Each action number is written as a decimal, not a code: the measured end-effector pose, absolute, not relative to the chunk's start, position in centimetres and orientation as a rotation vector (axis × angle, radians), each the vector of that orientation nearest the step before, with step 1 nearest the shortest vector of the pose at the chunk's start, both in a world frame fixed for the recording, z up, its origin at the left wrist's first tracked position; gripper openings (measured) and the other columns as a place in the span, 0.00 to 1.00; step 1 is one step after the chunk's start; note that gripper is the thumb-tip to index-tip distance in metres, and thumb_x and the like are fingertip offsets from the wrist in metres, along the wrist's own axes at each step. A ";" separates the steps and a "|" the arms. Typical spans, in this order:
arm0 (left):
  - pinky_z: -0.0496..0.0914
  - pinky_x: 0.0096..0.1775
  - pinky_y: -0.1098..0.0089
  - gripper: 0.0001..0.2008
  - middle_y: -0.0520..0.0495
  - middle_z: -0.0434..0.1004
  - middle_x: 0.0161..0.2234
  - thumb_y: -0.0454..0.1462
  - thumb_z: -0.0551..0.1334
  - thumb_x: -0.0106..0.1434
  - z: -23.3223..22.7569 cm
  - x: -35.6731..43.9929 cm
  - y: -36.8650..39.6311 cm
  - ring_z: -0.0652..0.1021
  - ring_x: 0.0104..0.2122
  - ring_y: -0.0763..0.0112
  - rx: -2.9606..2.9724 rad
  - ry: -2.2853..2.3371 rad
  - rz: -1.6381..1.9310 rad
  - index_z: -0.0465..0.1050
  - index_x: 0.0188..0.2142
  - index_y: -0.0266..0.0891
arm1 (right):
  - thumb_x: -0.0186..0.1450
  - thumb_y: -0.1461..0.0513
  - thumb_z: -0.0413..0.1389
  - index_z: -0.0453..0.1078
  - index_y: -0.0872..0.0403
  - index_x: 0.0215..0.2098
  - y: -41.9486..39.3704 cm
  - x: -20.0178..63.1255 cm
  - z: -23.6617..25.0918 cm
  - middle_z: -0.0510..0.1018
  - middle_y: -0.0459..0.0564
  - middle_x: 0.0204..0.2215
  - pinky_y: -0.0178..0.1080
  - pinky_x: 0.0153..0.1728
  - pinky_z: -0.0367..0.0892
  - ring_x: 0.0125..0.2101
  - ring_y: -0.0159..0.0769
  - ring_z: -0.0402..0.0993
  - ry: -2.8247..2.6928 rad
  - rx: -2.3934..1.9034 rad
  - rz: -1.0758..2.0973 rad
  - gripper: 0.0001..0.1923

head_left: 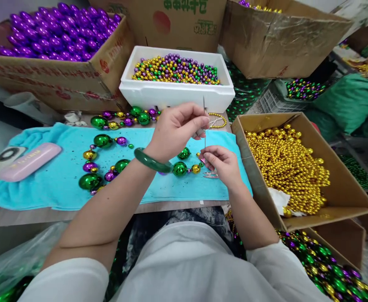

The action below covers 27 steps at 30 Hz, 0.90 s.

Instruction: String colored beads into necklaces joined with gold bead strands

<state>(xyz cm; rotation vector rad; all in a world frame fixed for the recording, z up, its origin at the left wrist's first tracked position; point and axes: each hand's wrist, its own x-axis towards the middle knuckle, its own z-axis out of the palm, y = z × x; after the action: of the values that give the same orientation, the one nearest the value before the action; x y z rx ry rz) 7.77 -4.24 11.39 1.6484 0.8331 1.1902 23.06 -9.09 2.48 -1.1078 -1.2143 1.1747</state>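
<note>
Left hand [184, 125] grips one needle [204, 105]; right hand [223, 164] seemingly pinches its lower end.

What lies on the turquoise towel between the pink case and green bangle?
In the head view, a curved run of green, purple and gold beads, partly hidden by the left forearm, and scattered dark specks.

Both arms [117, 201] reach forward; in view, the left hand [184, 126] pinches above, and the right hand [222, 164] pinches just below it.
</note>
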 end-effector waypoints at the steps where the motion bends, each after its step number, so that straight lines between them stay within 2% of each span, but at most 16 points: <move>1: 0.71 0.27 0.75 0.05 0.52 0.74 0.25 0.36 0.62 0.60 11.7 8.0 -4.4 0.76 0.24 0.77 1.656 0.821 1.216 0.71 0.30 0.36 | 0.57 0.57 0.60 0.73 0.54 0.32 -9.1 23.0 2.6 0.78 0.47 0.26 0.32 0.19 0.62 0.19 0.26 0.65 -1.215 -1.107 1.170 0.08; 4: 0.71 0.29 0.75 0.05 0.52 0.74 0.28 0.37 0.60 0.62 11.3 8.1 -4.5 0.76 0.25 0.78 1.661 0.808 1.262 0.71 0.34 0.37 | 0.58 0.57 0.59 0.71 0.55 0.29 -9.2 23.1 2.4 0.75 0.44 0.21 0.31 0.18 0.61 0.18 0.26 0.65 -1.203 -1.112 1.147 0.09; 7: 0.72 0.33 0.73 0.11 0.49 0.77 0.33 0.40 0.58 0.64 8.8 7.4 -4.3 0.77 0.30 0.75 1.702 0.838 1.224 0.71 0.43 0.38 | 0.58 0.57 0.59 0.70 0.55 0.29 -9.5 23.7 2.4 0.71 0.41 0.17 0.30 0.16 0.59 0.16 0.25 0.64 -1.190 -1.094 1.126 0.09; 9: 0.73 0.38 0.69 0.17 0.46 0.77 0.38 0.43 0.58 0.64 6.1 6.3 -4.6 0.78 0.36 0.71 1.809 0.904 1.106 0.69 0.49 0.38 | 0.59 0.57 0.58 0.69 0.54 0.30 -9.7 24.3 2.7 0.69 0.40 0.15 0.29 0.15 0.57 0.16 0.24 0.62 -1.169 -1.063 1.074 0.08; 11: 0.71 0.45 0.62 0.20 0.42 0.76 0.45 0.47 0.60 0.62 3.0 4.8 -5.3 0.77 0.44 0.64 2.012 1.019 0.857 0.69 0.50 0.39 | 0.60 0.58 0.58 0.70 0.54 0.31 -9.8 25.3 3.2 0.68 0.40 0.15 0.28 0.15 0.55 0.15 0.24 0.62 -1.138 -1.031 1.001 0.07; 14: 0.61 0.55 0.49 0.26 0.39 0.72 0.51 0.48 0.62 0.59 -1.1 1.6 -7.1 0.71 0.53 0.53 2.386 1.303 0.452 0.67 0.54 0.41 | 0.61 0.59 0.58 0.70 0.54 0.31 -9.8 26.9 4.1 0.67 0.39 0.15 0.28 0.14 0.53 0.15 0.24 0.61 -1.102 -1.007 0.929 0.05; 17: 0.50 0.58 0.42 0.29 0.34 0.67 0.56 0.45 0.62 0.59 -3.5 -2.1 -9.0 0.63 0.59 0.44 2.598 1.629 0.282 0.63 0.58 0.39 | 0.59 0.60 0.59 0.70 0.55 0.30 -10.0 28.6 5.3 0.65 0.40 0.14 0.28 0.14 0.53 0.14 0.24 0.59 -1.052 -1.025 0.853 0.05; 21: 0.47 0.58 0.42 0.31 0.32 0.63 0.59 0.44 0.59 0.61 -5.0 -6.7 -10.9 0.59 0.61 0.41 2.641 1.964 0.304 0.59 0.61 0.37 | 0.54 0.63 0.61 0.71 0.56 0.26 -10.2 30.2 6.7 0.63 0.40 0.12 0.29 0.13 0.52 0.13 0.24 0.58 -0.908 -1.058 0.655 0.04; 27: 0.50 0.58 0.46 0.26 0.33 0.69 0.55 0.43 0.54 0.65 -7.7 -12.9 -11.5 0.66 0.57 0.46 2.649 2.144 0.282 0.61 0.61 0.36 | 0.47 0.65 0.63 0.74 0.55 0.21 -9.7 31.8 6.7 0.63 0.43 0.11 0.30 0.12 0.49 0.13 0.26 0.57 -0.848 -1.055 0.520 0.02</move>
<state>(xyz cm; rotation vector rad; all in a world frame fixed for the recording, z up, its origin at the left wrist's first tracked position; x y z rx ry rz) -12.92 -11.51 -7.69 2.6487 2.1438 0.2824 31.79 -9.72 6.73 -1.0546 -0.8483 0.5204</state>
